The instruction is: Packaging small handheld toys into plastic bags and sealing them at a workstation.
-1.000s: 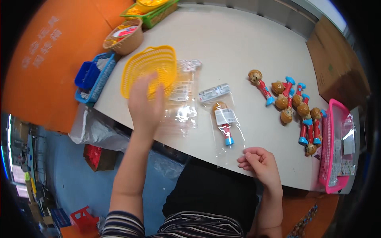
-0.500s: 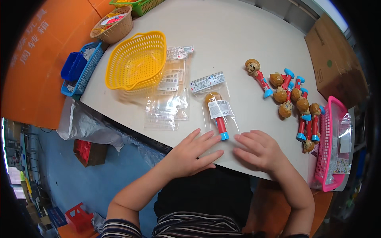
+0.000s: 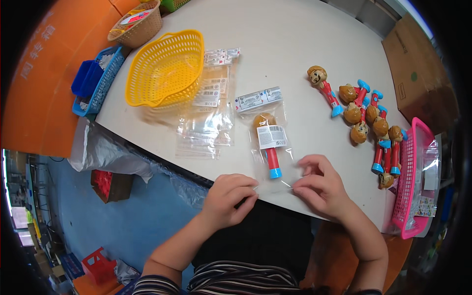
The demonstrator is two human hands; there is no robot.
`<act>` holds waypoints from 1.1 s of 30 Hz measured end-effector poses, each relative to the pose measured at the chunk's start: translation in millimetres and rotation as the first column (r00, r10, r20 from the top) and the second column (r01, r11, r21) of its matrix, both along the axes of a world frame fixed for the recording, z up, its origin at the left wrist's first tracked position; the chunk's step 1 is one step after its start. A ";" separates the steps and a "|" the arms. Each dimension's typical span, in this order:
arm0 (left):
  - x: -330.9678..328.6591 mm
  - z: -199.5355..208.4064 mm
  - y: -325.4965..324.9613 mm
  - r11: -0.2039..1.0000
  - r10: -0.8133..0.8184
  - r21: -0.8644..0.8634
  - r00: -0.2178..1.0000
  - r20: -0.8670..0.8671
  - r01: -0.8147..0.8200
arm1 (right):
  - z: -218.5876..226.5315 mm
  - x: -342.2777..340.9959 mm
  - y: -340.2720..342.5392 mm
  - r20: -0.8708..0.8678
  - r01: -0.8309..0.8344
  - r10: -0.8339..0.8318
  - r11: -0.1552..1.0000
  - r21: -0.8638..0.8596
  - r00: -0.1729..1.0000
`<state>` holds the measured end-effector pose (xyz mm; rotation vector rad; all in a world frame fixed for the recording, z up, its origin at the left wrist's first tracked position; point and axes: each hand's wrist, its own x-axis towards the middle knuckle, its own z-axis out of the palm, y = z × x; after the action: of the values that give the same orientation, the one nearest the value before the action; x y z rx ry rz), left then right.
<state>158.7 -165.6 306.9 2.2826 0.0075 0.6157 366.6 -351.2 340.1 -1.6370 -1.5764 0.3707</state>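
Observation:
A clear plastic bag (image 3: pixel 252 147) with a printed header lies flat near the table's front edge. Inside it is a toy figure (image 3: pixel 272 156) with a brown head, red stem and light-blue foot; a white label partly covers it. My left hand (image 3: pixel 229 199) pinches the bag's lower left corner between thumb and fingers. At the lower right edge of the same bag, my right hand (image 3: pixel 322 187) has thumb and forefinger closed on the film, its other fingers curled above. The bag's near edge stretches between both hands.
Empty header bags (image 3: pixel 204 132) overlap left of centre, beside a yellow basket (image 3: pixel 140 93). Several loose toy figures (image 3: pixel 360 132) lie on the right. Beyond them stand a pink basket (image 3: pixel 404 182) and a cardboard box (image 3: pixel 418 73). Blue (image 3: pixel 114 73) and tan baskets (image 3: pixel 147 28) line the left.
Both hands have moved from hovering with spread fingers beside the toy's foot down to the bag's near edge, and now pinch it. The bagged toy has turned slightly more upright.

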 end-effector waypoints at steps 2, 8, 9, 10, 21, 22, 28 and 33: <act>-1.1 3.2 -9.6 0.988 0.142 -0.060 0.990 0.004 -0.141 | 7.3 -6.5 0.4 -0.218 0.062 -0.108 0.977 -0.205 0.970; 4.3 19.4 -19.3 0.937 0.134 -0.301 0.979 -0.153 -0.175 | 18.0 -16.1 1.5 -0.413 0.141 -0.277 0.934 -0.329 0.868; 5.2 18.6 -20.5 0.938 0.135 -0.300 0.979 -0.152 -0.176 | 17.9 -16.7 0.6 -0.412 0.141 -0.276 0.934 -0.328 0.868; 5.4 16.7 -22.0 0.932 0.132 -0.318 0.979 -0.156 -0.176 | 17.0 -17.0 -1.0 -0.483 0.129 -0.292 0.931 -0.341 0.825; 9.4 12.6 -34.2 0.562 0.053 -0.801 0.976 -0.213 -0.205 | 7.0 -15.5 -3.7 -0.833 0.100 -0.405 0.912 -0.398 0.377; 9.8 15.0 -34.5 0.507 0.061 -0.835 0.975 -0.214 -0.215 | 6.2 -14.8 -4.0 -0.835 0.097 -0.407 0.911 -0.401 0.371; 17.0 19.8 -29.0 0.398 0.069 -0.885 0.970 -0.235 -0.243 | 6.5 -12.2 -4.8 -0.840 0.095 -0.421 0.905 -0.415 0.343; 15.4 20.3 -30.7 0.416 0.122 -0.863 0.958 -0.258 -0.285 | 8.2 -14.9 -2.8 -0.834 0.107 -0.471 0.881 -0.460 0.289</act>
<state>174.1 -196.3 327.3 1.2358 0.5824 0.3857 351.7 -354.0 348.2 -1.4090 -0.2735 1.1822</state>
